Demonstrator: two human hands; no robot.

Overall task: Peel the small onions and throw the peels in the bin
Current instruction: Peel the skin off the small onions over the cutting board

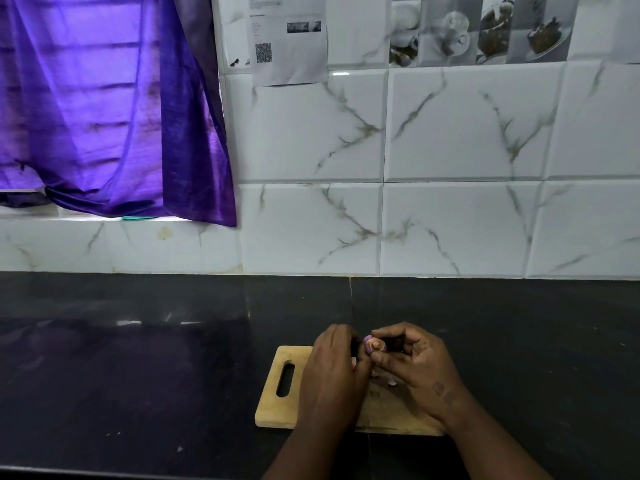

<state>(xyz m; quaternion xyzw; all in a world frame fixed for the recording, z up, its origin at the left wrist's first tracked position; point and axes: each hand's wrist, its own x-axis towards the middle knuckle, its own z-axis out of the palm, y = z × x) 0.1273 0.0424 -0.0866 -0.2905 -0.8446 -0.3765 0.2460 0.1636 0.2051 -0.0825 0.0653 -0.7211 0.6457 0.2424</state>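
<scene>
A small purple-pink onion (373,345) is pinched between the fingertips of both hands above a wooden cutting board (277,403). My right hand (415,368) grips it from the right with thumb and forefinger. My left hand (332,375) touches it from the left, fingers curled. Small pale peel scraps (392,382) lie on the board under the hands. No bin is in view.
The board, with a handle slot at its left end, lies on a black stone counter (138,375). White marbled wall tiles (450,220) rise behind it. A purple curtain (104,116) hangs over a window at the left. A printed paper sheet (289,39) is stuck on the wall.
</scene>
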